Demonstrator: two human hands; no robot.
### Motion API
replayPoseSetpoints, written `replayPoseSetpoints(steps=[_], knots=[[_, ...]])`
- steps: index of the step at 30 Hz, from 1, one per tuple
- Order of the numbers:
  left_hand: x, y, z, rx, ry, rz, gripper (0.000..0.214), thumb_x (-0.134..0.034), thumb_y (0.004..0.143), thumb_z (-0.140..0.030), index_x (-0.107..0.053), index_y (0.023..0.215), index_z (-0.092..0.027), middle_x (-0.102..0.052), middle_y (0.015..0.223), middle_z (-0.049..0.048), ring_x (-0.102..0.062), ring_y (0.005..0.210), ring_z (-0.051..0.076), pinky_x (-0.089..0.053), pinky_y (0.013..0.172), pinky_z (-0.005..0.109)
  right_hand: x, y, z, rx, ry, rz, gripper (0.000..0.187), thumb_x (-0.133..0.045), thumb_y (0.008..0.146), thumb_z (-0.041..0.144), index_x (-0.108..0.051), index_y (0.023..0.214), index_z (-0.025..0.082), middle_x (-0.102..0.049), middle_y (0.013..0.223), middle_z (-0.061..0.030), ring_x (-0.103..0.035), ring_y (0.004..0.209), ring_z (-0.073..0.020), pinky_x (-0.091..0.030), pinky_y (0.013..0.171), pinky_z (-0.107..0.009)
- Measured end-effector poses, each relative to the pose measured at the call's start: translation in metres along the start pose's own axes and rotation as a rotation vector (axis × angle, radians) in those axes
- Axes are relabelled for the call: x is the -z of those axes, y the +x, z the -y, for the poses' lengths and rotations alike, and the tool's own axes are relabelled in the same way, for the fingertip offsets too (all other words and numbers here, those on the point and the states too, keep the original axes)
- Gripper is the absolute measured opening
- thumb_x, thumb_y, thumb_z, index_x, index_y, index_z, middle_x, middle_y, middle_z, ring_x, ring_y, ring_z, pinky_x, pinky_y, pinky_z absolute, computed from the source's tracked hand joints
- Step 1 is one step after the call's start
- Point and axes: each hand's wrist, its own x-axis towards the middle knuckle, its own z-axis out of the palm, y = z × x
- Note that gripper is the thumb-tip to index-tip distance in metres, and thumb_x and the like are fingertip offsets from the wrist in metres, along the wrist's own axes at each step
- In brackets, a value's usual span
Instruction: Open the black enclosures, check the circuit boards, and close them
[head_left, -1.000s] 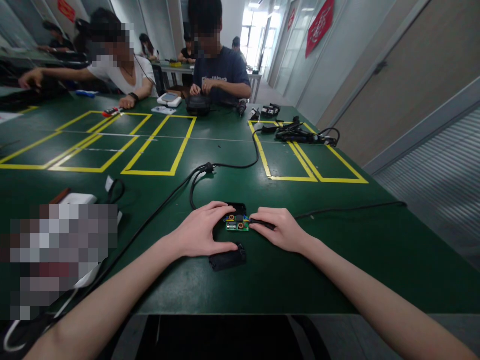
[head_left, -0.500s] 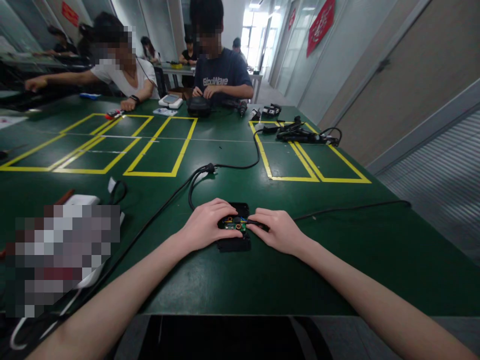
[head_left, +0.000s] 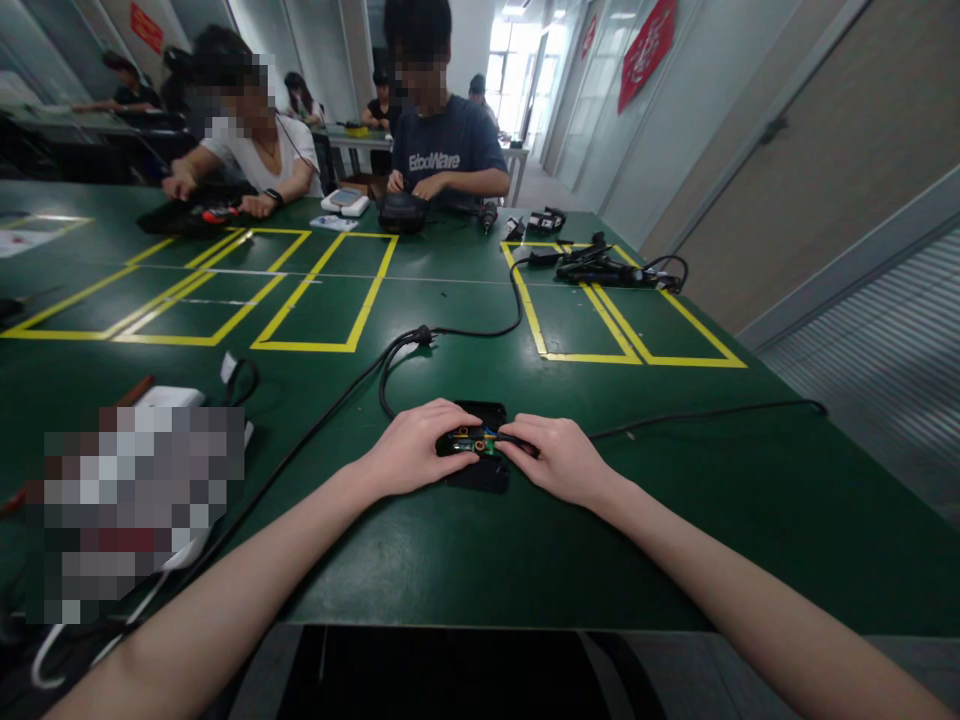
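A small green circuit board (head_left: 489,448) with copper coils lies between my two hands, near the middle of the table. My left hand (head_left: 409,448) is closed on its left side, thumb at the near edge and fingers over the far edge. My right hand (head_left: 562,458) pinches the black cable (head_left: 675,417) where it meets the board's right end; thin blue and yellow wires show there. Black plastic casing pieces show beyond the board (head_left: 486,410) and on its near side (head_left: 480,476). My fingers hide parts of the board and the cable end.
On the green table (head_left: 360,570), yellow tape outlines (head_left: 304,349) mark areas farther back. A black cord with a plug (head_left: 424,336) runs left of my hands. A black adapter bundle (head_left: 600,265) lies back right. Two people (head_left: 450,140) (head_left: 259,150) work opposite. A pixelated object (head_left: 135,490) is at left.
The board tilts slightly between my hands, and the near casing piece has shifted a little right. Across the table, the person in white has drawn an outstretched arm in, bringing a dark object closer.
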Motion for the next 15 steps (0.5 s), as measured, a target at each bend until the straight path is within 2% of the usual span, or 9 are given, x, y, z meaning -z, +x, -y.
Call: replayPoseSetpoints(steps=[5, 8, 12, 15], knots=[[0.001, 0.003, -0.003, 0.006, 0.008, -0.105, 0.029, -0.067, 0.097, -0.032, -0.066, 0.123, -0.020, -0.071, 0.127, 0.0107, -0.064, 0.122, 0.026, -0.054, 0.106, 0.044, 0.000, 0.003, -0.001, -0.047, -0.022, -0.012, 0.023, -0.057, 0.103, 0.029, -0.076, 0.101, 0.018, -0.072, 0.083, -0.0058, -0.067, 0.070, -0.0180, -0.044, 0.064, -0.028], [0.010, 0.000, -0.001, 0.066, 0.055, -0.140, 0.020, -0.062, 0.094, -0.025, -0.066, 0.113, -0.020, -0.070, 0.117, 0.0088, -0.065, 0.111, 0.024, -0.057, 0.095, 0.040, 0.001, 0.003, -0.004, -0.073, -0.012, -0.009, 0.023, -0.057, 0.103, 0.031, -0.076, 0.099, 0.019, -0.070, 0.080, -0.0047, -0.064, 0.067, -0.0163, -0.042, 0.063, -0.027], [0.018, -0.004, 0.007, 0.093, 0.100, -0.046, 0.008, -0.061, 0.091, -0.022, -0.066, 0.098, -0.020, -0.069, 0.097, 0.0045, -0.066, 0.091, 0.021, -0.056, 0.081, 0.035, 0.001, 0.003, -0.008, -0.105, 0.016, -0.022, 0.021, -0.059, 0.102, 0.031, -0.075, 0.096, 0.018, -0.067, 0.076, -0.0036, -0.062, 0.065, -0.0159, -0.040, 0.063, -0.027], [0.019, -0.003, 0.009, 0.082, 0.093, -0.047, 0.008, -0.058, 0.093, -0.021, -0.066, 0.093, -0.019, -0.067, 0.088, 0.0031, -0.064, 0.084, 0.019, -0.052, 0.075, 0.032, 0.002, 0.002, -0.008, -0.081, 0.052, -0.057, 0.021, -0.059, 0.102, 0.031, -0.074, 0.093, 0.018, -0.064, 0.073, -0.0028, -0.059, 0.062, -0.0153, -0.039, 0.061, -0.027]])
